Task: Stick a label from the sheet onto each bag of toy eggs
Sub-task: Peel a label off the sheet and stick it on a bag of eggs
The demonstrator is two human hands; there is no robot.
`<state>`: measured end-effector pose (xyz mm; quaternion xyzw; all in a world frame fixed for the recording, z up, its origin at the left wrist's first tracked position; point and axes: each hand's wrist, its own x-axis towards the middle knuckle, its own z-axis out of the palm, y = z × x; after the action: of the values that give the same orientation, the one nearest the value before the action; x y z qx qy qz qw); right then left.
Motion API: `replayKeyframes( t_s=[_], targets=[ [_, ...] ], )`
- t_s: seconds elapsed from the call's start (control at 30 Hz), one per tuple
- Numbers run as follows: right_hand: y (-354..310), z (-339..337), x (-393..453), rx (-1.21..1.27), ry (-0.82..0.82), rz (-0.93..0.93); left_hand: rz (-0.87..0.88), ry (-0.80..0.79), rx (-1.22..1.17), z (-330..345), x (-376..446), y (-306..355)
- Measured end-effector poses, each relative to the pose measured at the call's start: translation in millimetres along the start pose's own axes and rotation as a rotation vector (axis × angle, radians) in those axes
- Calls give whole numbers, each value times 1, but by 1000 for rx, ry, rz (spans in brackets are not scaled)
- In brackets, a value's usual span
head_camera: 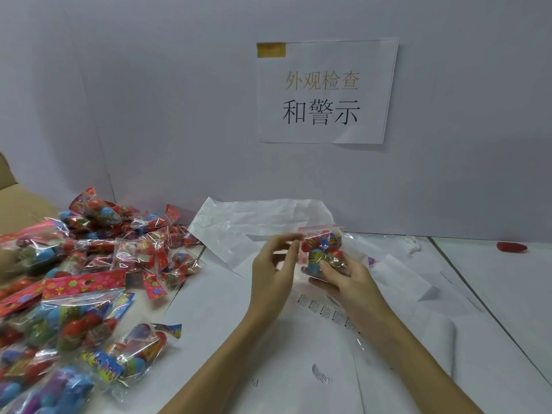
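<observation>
Right hand grip under bag

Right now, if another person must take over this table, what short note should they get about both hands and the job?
Right hand: holds one bag of toy eggs up above the table, fingers curled round its lower part.
Left hand: raised beside that bag, thumb and fingertips close together near its left edge; whether a label is between them cannot be told.
Label sheet: flat on the white paper under the hands, partly covered by the right forearm.
Pile of bags: on the left of the table; labels on them cannot be seen.
Left to do: label the held bag, then go through the pile.
</observation>
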<state>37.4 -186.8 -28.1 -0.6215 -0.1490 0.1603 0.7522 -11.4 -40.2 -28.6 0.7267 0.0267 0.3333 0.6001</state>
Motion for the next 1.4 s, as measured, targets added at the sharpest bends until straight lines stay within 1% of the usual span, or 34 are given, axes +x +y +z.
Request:
replayKeyframes(
  t_s=[0.03,0.07,0.1,0.13,0.17,0.2,0.23,0.27,0.33,0.5,0.6,0.77,0.87,0.93,0.97,1.0,1.07,1.1,1.13,1.17,1.2,1.23,1.27,1.3,1.33,1.4],
  targets=[
    [0,-1,1,28,-33,10,-33,69,41,-2,2,0],
    [0,-2,1,61,-71,12,-113,93,22,-6,3,-1],
    [0,-1,1,101,-106,14,-233,50,-73,-9,5,-1],
    [0,0,0,143,-136,20,-361,-36,-189,-12,7,0],
    [1,1,0,171,-162,30,-450,-129,-298,-14,8,0],
    [2,1,-1,180,-183,35,-489,-180,-390,-16,7,1],
    [2,2,-2,165,-197,36,-500,-181,-457,-18,8,1],
    [2,2,-3,132,-200,31,-494,-146,-500,-20,10,1],
    [3,1,-4,59,-188,15,-477,-75,-519,-21,13,1],
    [2,4,-6,8,-222,21,-476,2,-530,-24,17,1],
    [2,7,-6,-19,-234,36,-468,3,-529,-23,15,3],
    [2,5,-6,-55,-123,71,-447,1,-462,-20,12,2],
    [1,2,-5,-39,-137,67,-470,-33,-518,-19,12,2],
    [1,0,-7,-27,-141,76,-498,-27,-587,-21,15,2],
    [-2,-2,-8,11,-151,98,-508,-1,-602,-22,17,1],
    [-8,-7,-7,100,-157,142,-506,27,-590,-24,19,1],
    [-24,-21,-4,445,-130,235,-481,69,-529,-29,21,1],
    [-35,-32,-4,649,-110,224,-474,86,-518,-31,21,0],
    [-46,-45,-5,827,-82,156,-484,98,-527,-33,20,-1],
    [-58,-59,-7,1009,-99,41,-503,106,-532,-35,19,-1],
    [-68,-72,-12,1210,-181,-88,-524,106,-530,-36,19,-1],
    [-73,-82,-18,1427,-327,-188,-542,101,-516,-36,19,-2],
    [-76,-88,-24,1563,-447,-253,-554,92,-498,-35,19,-2],
    [-77,-94,-28,1624,-542,-271,-556,84,-477,-34,20,-4],
    [-76,-98,-29,1622,-584,-245,-550,76,-456,-33,20,-4],
    [-69,-100,-26,1537,-558,-168,-521,79,-394,-30,20,-6]
  ],
)
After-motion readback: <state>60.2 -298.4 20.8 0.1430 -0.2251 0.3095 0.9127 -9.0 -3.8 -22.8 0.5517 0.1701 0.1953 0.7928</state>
